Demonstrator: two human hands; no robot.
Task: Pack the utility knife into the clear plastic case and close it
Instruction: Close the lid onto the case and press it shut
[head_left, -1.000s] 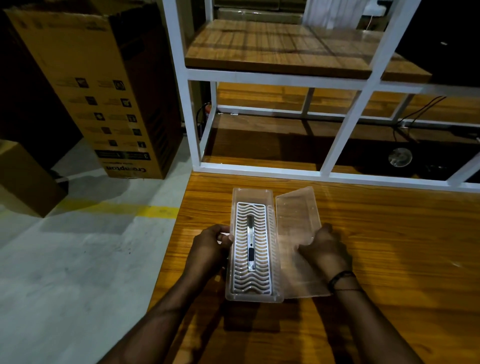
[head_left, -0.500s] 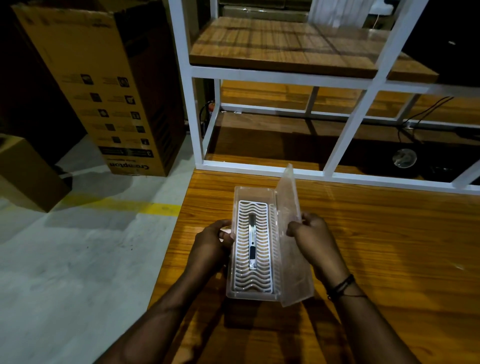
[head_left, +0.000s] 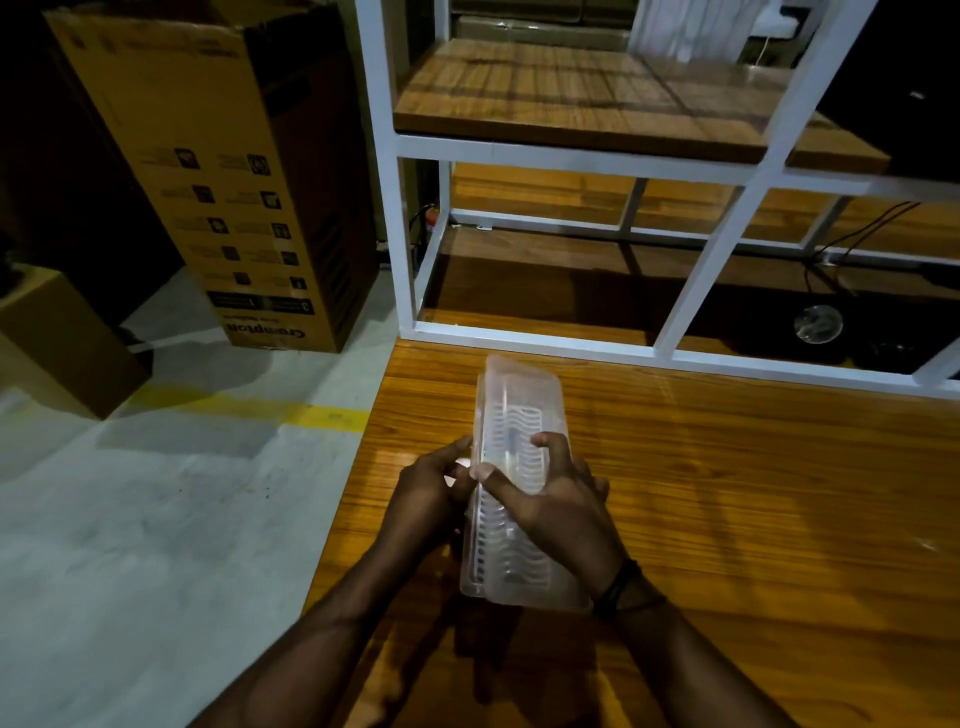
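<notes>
Two bare forearms in from 6 o'clock over wooden table. Black band on right wrist. Right hand spread palm-down across lid of clear plastic case, thumb hooked over left long edge, fingers curled down onto lid top, so a loose press-hold rather than a closed fist. Left hand at 9 o'clock of case, fingers half-curled against left side wall, fingertips touching right thumb at the seam; hold on the case, exact pinch hard to tell. Lid down over base, left edge looks not fully seated, can't tell if latched. White wavy-ribbed insert visible through lid. Utility knife inside case, only a dim grey strip through plastic near the middle, lying lengthwise. Case long axis 6-to-12 o'clock, sits near table's left edge. Further out at 12 o'clock, white metal shelf frame with wood shelves. At 10 o'clock, tall cardboard box on grey floor, yellow floor line beside table.
</notes>
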